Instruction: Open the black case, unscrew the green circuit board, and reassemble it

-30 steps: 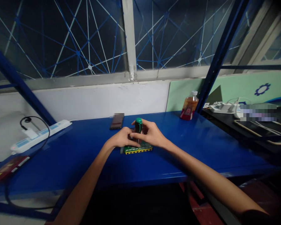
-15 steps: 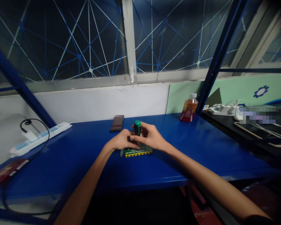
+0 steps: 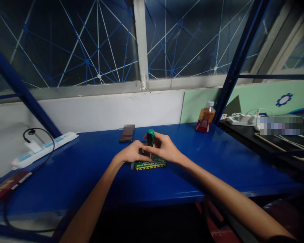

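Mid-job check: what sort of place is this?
Probably an indoor workshop or repair corner: an upright screwdriver-like tool with a green-and-black handle above a flat green block with a yellow edge, and a long white power strip with blue panels.

My bare left forearm (image 3: 99, 192) and bare right forearm (image 3: 218, 184) slant forward, converging. Bare left hand (image 3: 130, 152): back uppermost, thumb pointing rightward, some fingertips hidden. Bare right hand (image 3: 166, 147): curled in a grip, thumb reaching across leftward, fingers arched beyond it. My hands sit close together.
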`<state>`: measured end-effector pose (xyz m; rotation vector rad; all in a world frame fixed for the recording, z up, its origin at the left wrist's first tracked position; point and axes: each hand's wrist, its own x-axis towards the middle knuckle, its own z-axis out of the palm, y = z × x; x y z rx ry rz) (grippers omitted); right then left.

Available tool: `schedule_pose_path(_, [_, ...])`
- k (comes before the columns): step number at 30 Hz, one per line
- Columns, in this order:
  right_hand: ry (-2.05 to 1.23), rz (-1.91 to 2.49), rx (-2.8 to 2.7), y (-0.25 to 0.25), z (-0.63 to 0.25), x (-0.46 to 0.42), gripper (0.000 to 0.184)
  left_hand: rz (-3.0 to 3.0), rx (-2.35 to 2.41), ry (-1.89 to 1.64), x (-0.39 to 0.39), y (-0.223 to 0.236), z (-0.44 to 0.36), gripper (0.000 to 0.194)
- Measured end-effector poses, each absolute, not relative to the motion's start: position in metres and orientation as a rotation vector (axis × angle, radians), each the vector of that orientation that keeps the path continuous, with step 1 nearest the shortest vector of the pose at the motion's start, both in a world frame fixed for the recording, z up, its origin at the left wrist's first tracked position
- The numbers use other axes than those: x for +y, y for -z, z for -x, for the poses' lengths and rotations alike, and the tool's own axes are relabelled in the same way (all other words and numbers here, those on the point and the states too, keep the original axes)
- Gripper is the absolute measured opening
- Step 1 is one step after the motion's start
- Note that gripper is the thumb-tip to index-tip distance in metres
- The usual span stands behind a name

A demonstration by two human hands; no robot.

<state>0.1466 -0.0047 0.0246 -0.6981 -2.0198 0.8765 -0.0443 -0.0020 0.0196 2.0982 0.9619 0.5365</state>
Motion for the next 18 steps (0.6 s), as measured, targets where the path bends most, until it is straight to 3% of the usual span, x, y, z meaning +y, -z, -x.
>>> schedule_pose_path(18, [-0.901,0.722,-2.008,-0.0246,-0.1458,-0.0052,0.042,-2.055,1.005,-0.523,-0.0035,-0.0207,0.0428,0.022])
